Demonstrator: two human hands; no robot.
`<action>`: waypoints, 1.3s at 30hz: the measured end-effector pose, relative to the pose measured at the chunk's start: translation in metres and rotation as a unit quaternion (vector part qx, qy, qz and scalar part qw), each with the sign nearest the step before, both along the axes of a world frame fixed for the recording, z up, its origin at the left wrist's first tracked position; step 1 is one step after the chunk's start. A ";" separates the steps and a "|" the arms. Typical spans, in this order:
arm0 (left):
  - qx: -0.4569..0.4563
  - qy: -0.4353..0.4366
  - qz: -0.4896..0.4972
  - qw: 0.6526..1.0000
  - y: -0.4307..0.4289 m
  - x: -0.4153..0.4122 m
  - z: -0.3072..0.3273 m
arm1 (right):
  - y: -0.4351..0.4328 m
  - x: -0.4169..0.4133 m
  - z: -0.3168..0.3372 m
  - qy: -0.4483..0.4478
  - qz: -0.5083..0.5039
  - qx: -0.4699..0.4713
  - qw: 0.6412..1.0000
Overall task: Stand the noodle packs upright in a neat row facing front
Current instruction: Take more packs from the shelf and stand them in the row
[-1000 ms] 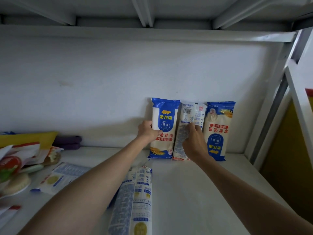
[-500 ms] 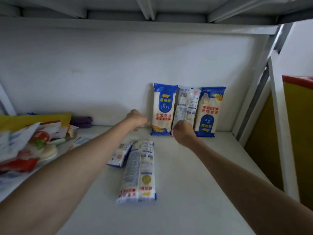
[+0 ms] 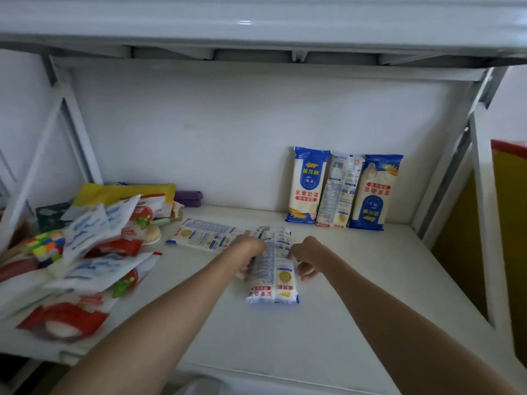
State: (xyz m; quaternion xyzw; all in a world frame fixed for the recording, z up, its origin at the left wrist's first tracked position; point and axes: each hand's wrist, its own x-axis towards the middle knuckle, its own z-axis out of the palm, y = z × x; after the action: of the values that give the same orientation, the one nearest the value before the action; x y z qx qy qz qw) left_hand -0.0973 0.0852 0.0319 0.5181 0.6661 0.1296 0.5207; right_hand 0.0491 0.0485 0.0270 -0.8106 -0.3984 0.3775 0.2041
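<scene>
Three noodle packs lean upright against the back wall: a front-facing one (image 3: 307, 185), a back-facing one (image 3: 340, 189) and an upside-down one (image 3: 374, 192). Another noodle pack (image 3: 273, 272) lies flat, back side up, in the middle of the white shelf (image 3: 356, 309). My left hand (image 3: 247, 252) grips its left edge, fingers curled over it. My right hand (image 3: 306, 256) is at its right edge with fingers curled; contact is unclear. One more pack (image 3: 204, 234) lies flat behind my left hand.
A heap of red-and-white snack bags (image 3: 85, 260), a colourful cube (image 3: 45, 243), a yellow packet (image 3: 125, 192) and a purple item (image 3: 188, 196) crowd the shelf's left side. A white frame post (image 3: 482, 212) and a yellow panel (image 3: 507, 238) stand on the right.
Both hands have left the upright packs at the wall and come back to the flat pack in the middle. The view has pulled back and tilted down.
</scene>
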 end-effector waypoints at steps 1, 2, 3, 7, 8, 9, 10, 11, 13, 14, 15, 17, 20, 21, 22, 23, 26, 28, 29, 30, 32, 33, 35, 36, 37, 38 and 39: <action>-0.023 -0.007 0.006 1.000 -0.003 -0.001 -0.001 | 0.000 -0.001 0.000 0.012 0.001 -0.021 1.000; -0.037 -0.015 0.009 0.999 -0.003 -0.001 -0.003 | 0.000 -0.001 0.001 0.022 0.005 -0.038 0.999; -0.041 -0.024 0.010 0.999 -0.003 -0.001 -0.004 | 0.000 -0.001 0.002 0.033 0.011 -0.049 0.998; -0.042 -0.042 0.022 0.998 0.004 0.004 -0.005 | 0.004 0.001 0.002 0.070 0.027 -0.069 0.995; -0.045 -0.037 0.023 0.998 0.006 0.005 -0.006 | 0.007 0.001 0.000 0.073 0.028 -0.069 0.995; -0.045 -0.030 0.021 0.998 0.008 0.006 -0.006 | 0.009 0.002 -0.002 0.074 0.030 -0.067 0.995; -0.042 -0.020 0.015 0.999 0.010 0.008 -0.008 | 0.011 0.002 -0.003 0.074 0.031 -0.066 0.995; -0.037 -0.001 0.001 0.999 0.012 0.009 -0.009 | 0.012 0.003 -0.005 0.073 0.029 -0.064 0.995; -0.033 0.054 -0.035 0.997 0.012 0.011 -0.012 | 0.012 0.007 -0.008 0.078 0.019 -0.057 0.995; -0.034 0.067 -0.045 0.996 0.014 0.012 -0.015 | 0.010 0.008 -0.008 0.083 0.015 -0.053 0.995; -0.038 0.066 -0.049 0.996 0.013 0.013 -0.015 | 0.008 0.009 -0.007 0.085 0.015 -0.049 0.995; -0.026 0.067 -0.057 0.996 0.011 0.015 -0.015 | 0.003 0.010 -0.004 0.080 0.014 -0.037 0.996; 0.007 0.053 -0.056 0.997 0.005 0.017 -0.016 | -0.005 0.011 0.000 0.073 0.002 -0.010 0.997; 0.016 0.042 -0.048 0.998 0.003 0.017 -0.015 | -0.007 0.010 0.002 0.070 -0.004 -0.002 0.998; 0.022 0.032 -0.045 0.998 0.002 0.017 -0.013 | -0.009 0.011 0.003 0.064 -0.011 0.007 0.998; 0.029 0.021 -0.043 0.998 0.001 0.017 -0.011 | -0.010 0.011 0.005 0.058 -0.018 0.018 0.998; 0.028 -0.044 -0.018 0.998 0.006 0.017 -0.002 | -0.007 0.014 0.009 0.049 -0.030 0.044 0.997; 0.039 -0.079 -0.001 0.996 0.011 0.017 0.007 | 0.000 0.017 0.014 0.054 -0.033 0.058 0.996; 0.047 -0.088 0.001 0.995 0.014 0.019 0.010 | 0.004 0.018 0.017 0.058 -0.033 0.068 0.995; 0.061 -0.092 0.005 0.994 0.019 0.020 0.014 | 0.009 0.019 0.020 0.063 -0.034 0.085 0.994; 0.086 -0.103 0.021 0.991 0.027 0.024 0.019 | 0.018 0.022 0.026 0.072 -0.037 0.121 0.989; 0.097 -0.101 0.030 0.990 0.032 0.025 0.022 | 0.024 0.023 0.028 0.074 -0.038 0.140 0.987; 0.117 -0.105 0.047 0.986 0.046 0.027 0.026 | 0.038 0.026 0.029 0.067 -0.036 0.171 0.982; 0.128 -0.108 0.054 0.984 0.055 0.029 0.027 | 0.046 0.028 0.030 0.059 -0.036 0.186 0.980; 0.142 -0.110 0.065 0.982 0.063 0.030 0.028 | 0.054 0.029 0.032 0.050 -0.035 0.198 0.978; 0.155 -0.111 0.077 0.979 0.071 0.031 0.029 | 0.062 0.030 0.034 0.041 -0.035 0.208 0.977; 0.168 -0.114 0.088 0.975 0.079 0.032 0.031 | 0.069 0.031 0.037 0.035 -0.036 0.218 0.975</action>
State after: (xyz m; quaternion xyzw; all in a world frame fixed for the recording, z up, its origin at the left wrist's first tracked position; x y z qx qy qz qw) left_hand -0.0648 0.1646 0.0624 0.5193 0.6140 0.3427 0.4856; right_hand 0.0799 0.1178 0.0636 -0.7467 -0.4341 0.3026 0.4031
